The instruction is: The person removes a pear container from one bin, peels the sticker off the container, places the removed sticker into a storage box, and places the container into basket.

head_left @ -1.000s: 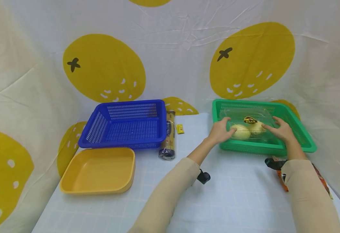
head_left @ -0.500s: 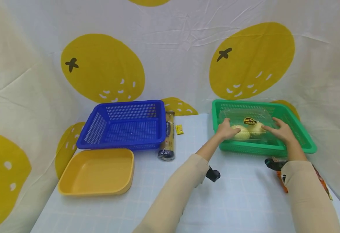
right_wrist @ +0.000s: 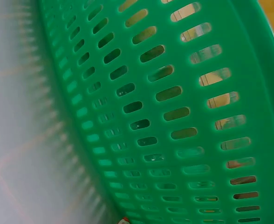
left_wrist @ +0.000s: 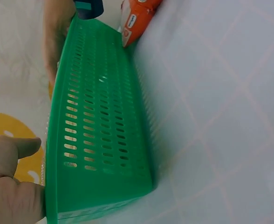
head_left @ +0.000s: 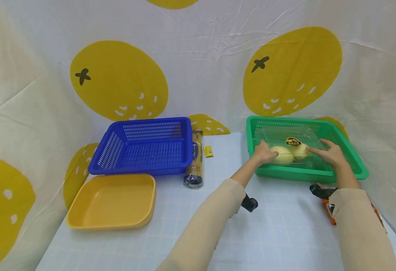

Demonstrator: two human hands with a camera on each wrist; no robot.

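A clear plastic box (head_left: 287,131) with a dark and gold label lies within the green basket (head_left: 350,162). Inside the box show two round, pale yellow pieces (head_left: 283,155) that look like buns. My left hand (head_left: 263,153) grips the box's left end, its thumb at the front beside one piece. At the other end my right hand (head_left: 330,153) holds the box, thumb on the front face and fingers along the side. The basket's slotted wall (left_wrist: 99,116) hides most of the box in the left wrist view, and it fills much of the right wrist view.
A blue basket (head_left: 141,171) stands at the back left, with a yellow tray (head_left: 111,203) in front of it. Beside the blue basket lie a long wrapped pack (head_left: 196,158) and a small yellow sachet (head_left: 208,151). An orange packet (head_left: 328,212) lies partly under my right forearm.
My left hand has moved right and closed in on the box's left end. The box has tilted slightly between the hands; the right hand has barely moved.
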